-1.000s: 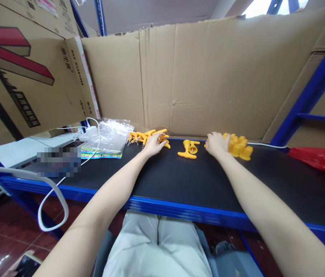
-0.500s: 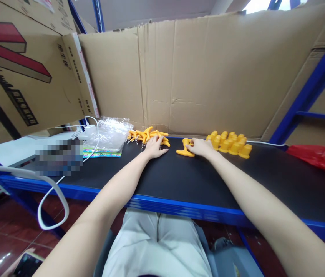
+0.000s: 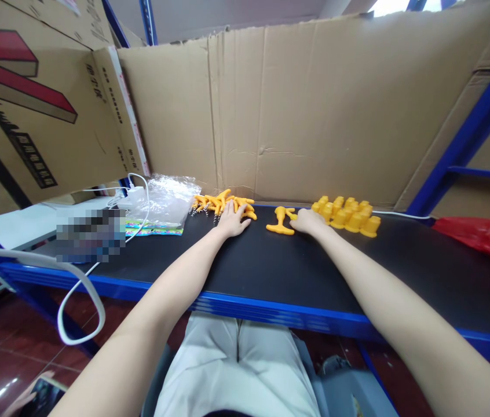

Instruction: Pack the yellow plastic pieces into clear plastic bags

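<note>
My left hand (image 3: 230, 223) lies palm down with fingers spread, touching a heap of yellow corkscrews (image 3: 224, 195) with silvery spiral shafts. In the middle of the black tabletop rests a yellow T-shaped piece (image 3: 280, 223), its crossbar toward me. Just right of it, my right hand (image 3: 308, 222) has its fingers curled around another yellow piece (image 3: 291, 213); only the ends of that one stick out, so its full shape is hidden. Several yellow cup-shaped pieces (image 3: 351, 218) stand in rows behind and right of my right hand.
Clear plastic bags (image 3: 169, 200) lie at the left, beside a white cable and plug (image 3: 135, 194). A red plastic bag (image 3: 483, 237) is at the far right. Cardboard (image 3: 314, 116) walls the back. Someone's hand holding a phone (image 3: 43, 397) shows at lower left.
My right hand has shifted slightly right, away from the T-shaped piece, and now has another yellow piece at its fingers. My left hand has stayed nearly in place, fingers a little more spread.
</note>
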Available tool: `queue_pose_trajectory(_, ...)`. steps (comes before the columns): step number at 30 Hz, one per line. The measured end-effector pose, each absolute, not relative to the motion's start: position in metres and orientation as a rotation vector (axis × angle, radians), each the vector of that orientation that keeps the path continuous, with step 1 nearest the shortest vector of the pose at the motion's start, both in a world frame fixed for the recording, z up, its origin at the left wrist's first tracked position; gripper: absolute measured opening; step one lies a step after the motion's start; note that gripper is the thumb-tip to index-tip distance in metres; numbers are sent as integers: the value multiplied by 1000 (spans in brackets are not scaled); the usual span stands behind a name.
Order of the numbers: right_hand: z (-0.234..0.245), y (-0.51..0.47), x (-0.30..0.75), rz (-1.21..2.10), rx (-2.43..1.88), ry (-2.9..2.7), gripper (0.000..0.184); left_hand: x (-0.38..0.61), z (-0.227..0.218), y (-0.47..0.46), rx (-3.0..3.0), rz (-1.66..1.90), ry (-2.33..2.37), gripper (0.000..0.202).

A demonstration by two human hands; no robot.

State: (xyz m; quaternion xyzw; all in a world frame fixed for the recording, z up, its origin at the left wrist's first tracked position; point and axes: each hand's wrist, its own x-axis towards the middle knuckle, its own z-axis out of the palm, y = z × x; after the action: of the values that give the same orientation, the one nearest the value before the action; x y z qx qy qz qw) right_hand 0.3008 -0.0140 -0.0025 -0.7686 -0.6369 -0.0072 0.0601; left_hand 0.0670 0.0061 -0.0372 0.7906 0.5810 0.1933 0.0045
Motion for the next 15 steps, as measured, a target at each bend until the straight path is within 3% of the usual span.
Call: queue_pose_trajectory(15,19,-27,312,-434,-2188,-1747,41,64,-38,10,2662,961,1623,36)
